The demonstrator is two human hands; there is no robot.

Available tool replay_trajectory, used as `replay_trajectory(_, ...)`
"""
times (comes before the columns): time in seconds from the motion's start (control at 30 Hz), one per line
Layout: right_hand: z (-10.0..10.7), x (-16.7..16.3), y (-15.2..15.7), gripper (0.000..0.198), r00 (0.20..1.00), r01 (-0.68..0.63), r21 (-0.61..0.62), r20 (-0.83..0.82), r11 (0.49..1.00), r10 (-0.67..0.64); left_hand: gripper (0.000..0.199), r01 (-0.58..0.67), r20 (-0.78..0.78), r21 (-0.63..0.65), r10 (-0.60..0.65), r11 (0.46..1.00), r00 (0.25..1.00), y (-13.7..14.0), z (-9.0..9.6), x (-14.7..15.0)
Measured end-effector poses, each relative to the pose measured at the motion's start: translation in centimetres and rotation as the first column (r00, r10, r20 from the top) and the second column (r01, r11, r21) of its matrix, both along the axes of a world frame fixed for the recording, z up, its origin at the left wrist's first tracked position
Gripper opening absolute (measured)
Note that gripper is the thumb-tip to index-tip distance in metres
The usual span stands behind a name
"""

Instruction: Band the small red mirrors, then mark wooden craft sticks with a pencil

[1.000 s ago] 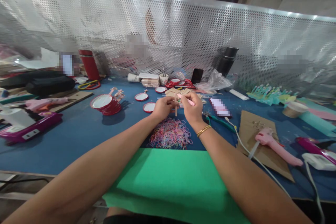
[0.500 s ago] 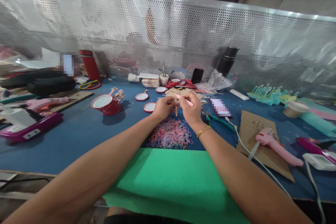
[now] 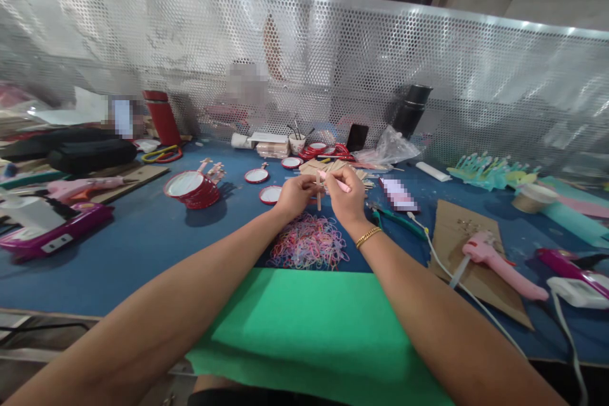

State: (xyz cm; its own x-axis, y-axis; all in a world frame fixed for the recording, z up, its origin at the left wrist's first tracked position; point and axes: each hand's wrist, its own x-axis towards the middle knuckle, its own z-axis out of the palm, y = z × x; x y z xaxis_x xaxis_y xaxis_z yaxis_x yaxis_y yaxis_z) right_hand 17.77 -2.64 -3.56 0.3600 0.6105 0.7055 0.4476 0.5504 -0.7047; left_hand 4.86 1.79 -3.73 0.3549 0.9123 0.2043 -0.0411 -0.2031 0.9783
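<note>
Near the middle of the table, my left hand (image 3: 295, 196) is closed on a small flat wooden stick (image 3: 319, 202), held upright between the fingertips. My right hand (image 3: 350, 196) grips a pink pen (image 3: 343, 186), its tip close to or touching the upper part of the stick; which of the two I cannot tell. A pile of colourful small rubber bands (image 3: 309, 246) lies just below both hands. Behind them, more wooden sticks (image 3: 375, 176) are spread out, partly hidden by my right hand.
Round red-rimmed pieces form a stack (image 3: 193, 190) at left. A green cloth (image 3: 323, 311) covers the front edge. On the right are a phone (image 3: 399, 194), teal-handled pliers (image 3: 402, 222), and a pink glue gun (image 3: 504, 266) on cardboard (image 3: 469, 219). A perforated metal screen (image 3: 304, 44) stands behind.
Almost nothing differs. Both hands stay in the same place with the stick and the pen, apart from a very slight shift of the whole view.
</note>
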Motion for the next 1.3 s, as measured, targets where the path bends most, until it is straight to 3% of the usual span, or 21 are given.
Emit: replay_trajectory(1.3, -0.01, -0.01, -0.03, 0.018, 1.0, -0.017, 0.006, -0.005, 1.0, 0.017, 0.036, -0.013, -0.017, 0.018, 0.013, 1.0, 1.0, 0.05, 0.01, 0.05)
